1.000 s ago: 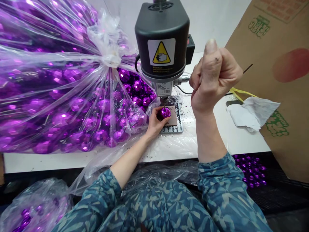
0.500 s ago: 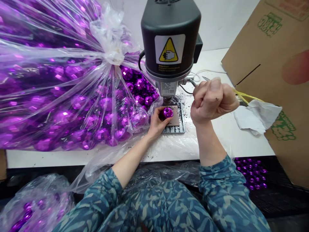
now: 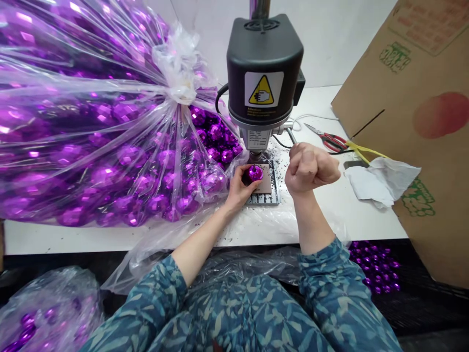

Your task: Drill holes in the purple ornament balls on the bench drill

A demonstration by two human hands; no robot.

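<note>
My left hand [image 3: 238, 189] is closed around a shiny purple faceted ball [image 3: 256, 173], thumb on the near side and fingers on the far side. The ball rests on a small tan board [image 3: 266, 186] over the slotted metal base [image 3: 270, 199] of a black bench drill press [image 3: 264, 58]. Directly above it is the drill's chuck [image 3: 255, 155]; whether the bit touches the ball I cannot tell. At the machine's right, my right hand [image 3: 310, 167] makes a fist around the end of the feed lever [image 3: 290, 133], whose grip is hidden.
A large tied clear bag [image 3: 110, 151] of purple balls fills the left of the white table [image 3: 84, 239]. Red-handled scissors [image 3: 331, 141], white paper [image 3: 379, 183] and a cardboard box [image 3: 414, 137] stand right. Below the table edge are more balls [image 3: 375, 269] and another bag [image 3: 51, 308].
My right hand has come down and left with the lever, uncovering the scissors. The left hand still holds the ball under the drill. The view has shifted slightly.
</note>
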